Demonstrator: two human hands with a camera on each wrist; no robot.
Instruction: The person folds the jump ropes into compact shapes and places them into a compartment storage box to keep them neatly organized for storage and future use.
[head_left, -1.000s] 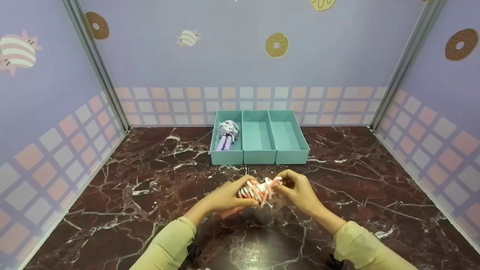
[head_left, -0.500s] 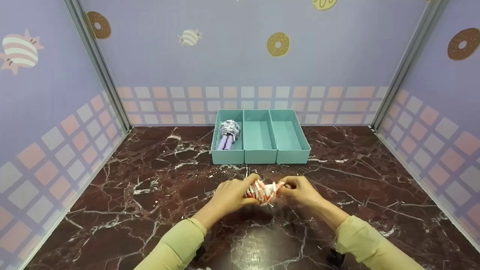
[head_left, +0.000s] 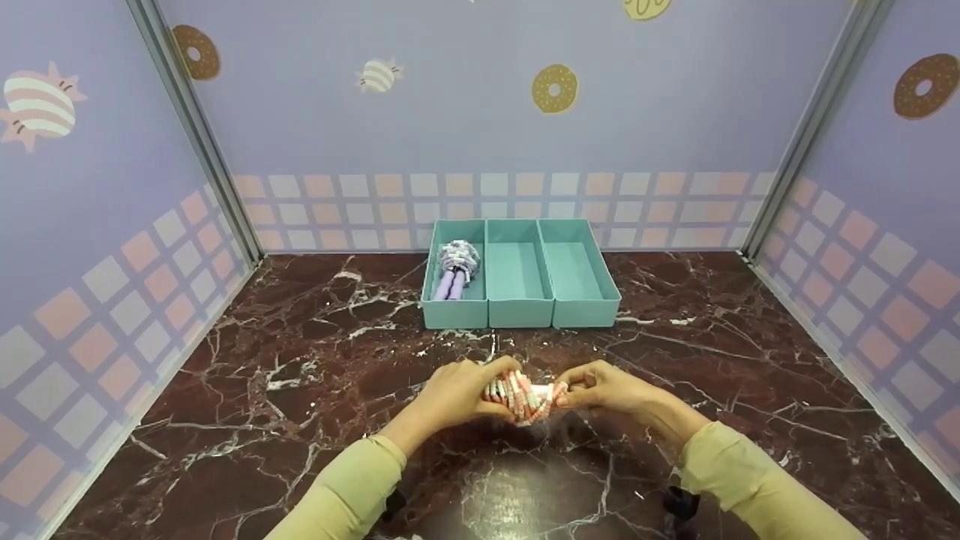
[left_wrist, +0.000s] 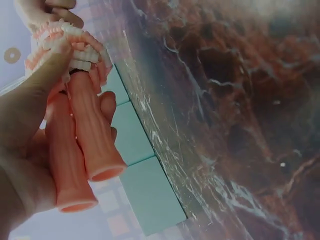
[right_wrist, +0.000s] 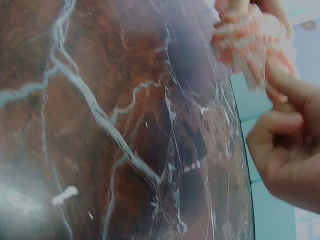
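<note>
A beaded jump rope point(head_left: 517, 396), coral and white, is bundled between the two hands above the table. My left hand point(head_left: 457, 394) grips the bundle; in the left wrist view its two coral handles point(left_wrist: 95, 132) lie side by side against the palm, open ends toward the wrist. My right hand point(head_left: 604, 390) pinches the beaded cord at the bundle's right end, thumb against the beads point(right_wrist: 250, 42) in the right wrist view. Behind the hands, a lilac and white jump rope point(head_left: 459, 259) lies coiled in the left compartment of a teal box, its two handles toward the front.
The teal box point(head_left: 520, 315) has three compartments and stands near the back wall point(head_left: 465, 127). Patterned panels close in the left and right sides. Under everything is a dark red marbled table point(head_left: 337, 390).
My right hand has turned flatter and lower while pinching the cord end. The left hand has shifted slightly right with the bundle. The lilac rope stays put.
</note>
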